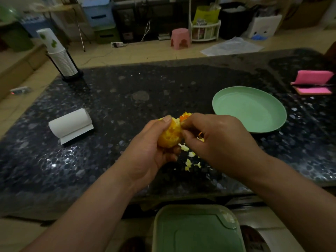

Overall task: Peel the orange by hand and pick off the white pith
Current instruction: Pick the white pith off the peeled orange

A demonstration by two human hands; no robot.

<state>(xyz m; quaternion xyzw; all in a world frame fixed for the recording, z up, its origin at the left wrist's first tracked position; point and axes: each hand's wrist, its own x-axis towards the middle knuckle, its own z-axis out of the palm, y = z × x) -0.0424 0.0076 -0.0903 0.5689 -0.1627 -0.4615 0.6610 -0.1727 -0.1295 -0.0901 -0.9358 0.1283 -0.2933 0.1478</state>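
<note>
A mostly peeled orange (170, 134), pale yellow with pith on it, sits in my left hand (151, 150), which grips it from the left and below with the thumb over its top. My right hand (214, 142) is pressed against the orange's right side, its fingertips pinching at the fruit's surface. A strip of orange peel (185, 116) sticks up behind my right fingers. Several small bits of white pith and peel (189, 160) lie on the dark counter just below the hands.
A green plate (249, 110) sits empty at the right of the dark stone counter (127, 99). A paper roll (71, 125) lies at the left, a stack of cups (58, 53) at the far left corner, pink sponges (313, 82) at the far right. A green bin lid (196, 231) is below the counter edge.
</note>
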